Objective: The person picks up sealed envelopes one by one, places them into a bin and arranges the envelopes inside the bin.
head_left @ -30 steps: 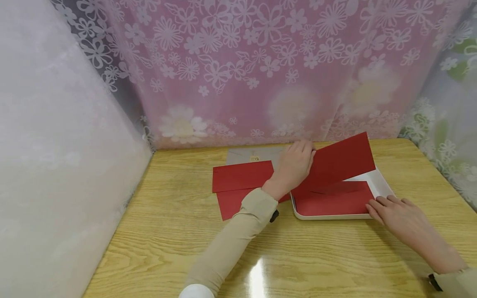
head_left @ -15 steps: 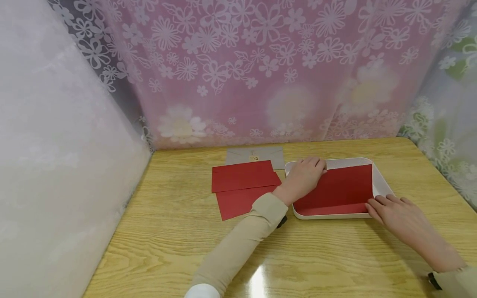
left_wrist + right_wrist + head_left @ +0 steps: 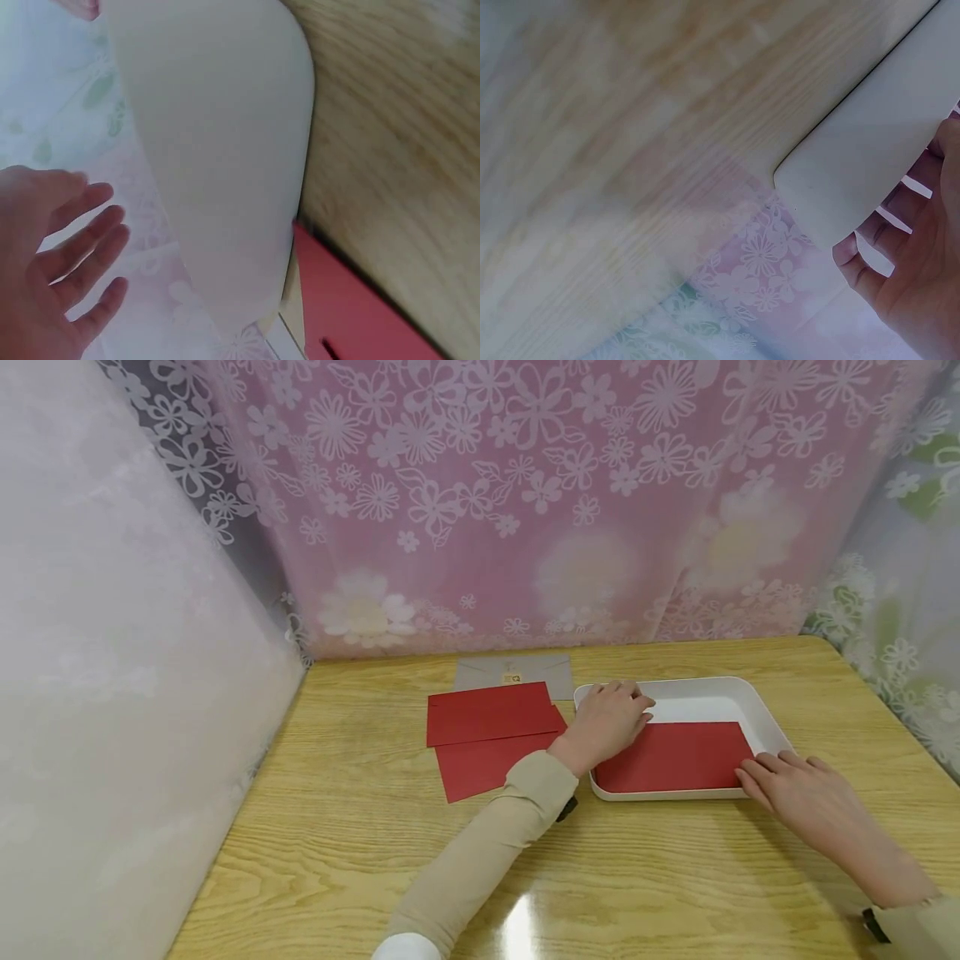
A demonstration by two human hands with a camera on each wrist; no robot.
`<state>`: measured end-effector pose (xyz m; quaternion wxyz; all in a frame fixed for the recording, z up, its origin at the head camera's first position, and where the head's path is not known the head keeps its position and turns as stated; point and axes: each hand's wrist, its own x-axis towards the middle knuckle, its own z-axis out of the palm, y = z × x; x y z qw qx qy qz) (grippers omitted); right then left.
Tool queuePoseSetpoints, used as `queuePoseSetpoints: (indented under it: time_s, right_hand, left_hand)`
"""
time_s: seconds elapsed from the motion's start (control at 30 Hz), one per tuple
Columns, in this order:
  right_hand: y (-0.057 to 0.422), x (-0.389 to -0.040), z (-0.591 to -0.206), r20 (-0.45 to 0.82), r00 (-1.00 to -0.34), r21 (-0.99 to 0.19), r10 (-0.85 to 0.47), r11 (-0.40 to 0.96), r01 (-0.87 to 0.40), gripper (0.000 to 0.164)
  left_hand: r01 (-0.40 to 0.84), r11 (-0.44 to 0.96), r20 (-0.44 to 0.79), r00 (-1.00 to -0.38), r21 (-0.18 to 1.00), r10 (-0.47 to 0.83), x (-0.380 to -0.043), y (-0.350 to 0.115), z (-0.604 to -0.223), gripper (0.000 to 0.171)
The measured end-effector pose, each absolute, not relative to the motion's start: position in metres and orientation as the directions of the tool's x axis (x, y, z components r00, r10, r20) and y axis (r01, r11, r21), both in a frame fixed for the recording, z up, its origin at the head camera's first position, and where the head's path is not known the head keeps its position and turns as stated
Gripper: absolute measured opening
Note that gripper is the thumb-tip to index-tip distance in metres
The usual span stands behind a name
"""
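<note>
A red envelope (image 3: 678, 757) lies flat along the front of the white tray (image 3: 693, 688). My left hand (image 3: 606, 727) is over the tray's left end, beside the envelope; in the left wrist view its fingers are loosely bent and grip nothing. At the tray's front right corner, my right hand (image 3: 813, 802) holds the rim. The right wrist view has its fingers (image 3: 889, 238) hooked over the edge of the tray wall (image 3: 870, 150). Whatever lies beneath the red envelope is hidden.
Left of the tray, two red envelopes (image 3: 487, 717) overlap on the wooden table (image 3: 360, 827). Partly under them, a grey envelope (image 3: 480, 670) with a small gold mark lies near the back edge. A pink flowered curtain (image 3: 480, 560) hangs behind.
The red envelope my left hand held tilted up has come down flat in the tray, and that hand has let go of it. The right hand has stayed on the tray's corner.
</note>
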<state>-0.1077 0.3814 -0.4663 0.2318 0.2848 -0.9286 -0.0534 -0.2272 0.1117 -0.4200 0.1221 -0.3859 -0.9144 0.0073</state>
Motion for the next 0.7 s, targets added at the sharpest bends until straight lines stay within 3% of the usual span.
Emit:
queuePoseSetpoints:
  time_s: [0.33,0.43,0.47,0.53,0.57,0.63,0.67,0.7]
  right_hand:
    - [0.381,-0.106,-0.463,0.363,-0.727,0.263,-0.582,0.813,-0.52,0.093]
    - [0.38,-0.104,-0.463,0.341,-0.748,0.253,-0.569,0.822,-0.51,0.079]
    - [0.38,-0.103,-0.463,0.328,-0.755,0.254,-0.568,0.822,-0.509,0.064]
    - [0.38,-0.103,-0.463,0.314,-0.759,0.259,-0.57,0.821,-0.509,0.064]
    - [0.38,-0.102,-0.463,0.304,-0.762,0.26,-0.572,0.819,-0.511,0.051]
    - [0.38,-0.102,-0.463,0.306,-0.756,0.271,-0.579,0.814,-0.513,0.069]
    - [0.38,-0.102,-0.462,0.305,-0.753,0.276,-0.583,0.811,-0.516,0.07]
    - [0.38,-0.103,-0.462,0.311,-0.748,0.281,-0.586,0.809,-0.516,0.085]
  left_hand:
    - [0.697,0.713,0.509,-0.587,-0.078,0.629,-0.228,0.08,-0.408,0.024]
    - [0.681,0.73,0.573,-0.576,-0.057,0.582,-0.231,0.067,-0.409,0.022]
    - [0.674,0.737,0.586,-0.578,-0.049,0.567,-0.232,0.062,-0.41,0.022]
    - [0.662,0.749,0.599,-0.588,-0.03,0.544,-0.236,0.051,-0.412,0.021]
    - [0.655,0.755,0.595,-0.599,-0.021,0.536,-0.238,0.046,-0.413,0.021]
    - [0.639,0.769,0.573,-0.631,0.003,0.522,-0.243,0.034,-0.414,0.02]
    - [0.626,0.78,0.557,-0.652,0.013,0.514,-0.246,0.029,-0.415,0.02]
    - [0.611,0.791,0.539,-0.675,0.025,0.504,-0.249,0.023,-0.416,0.02]
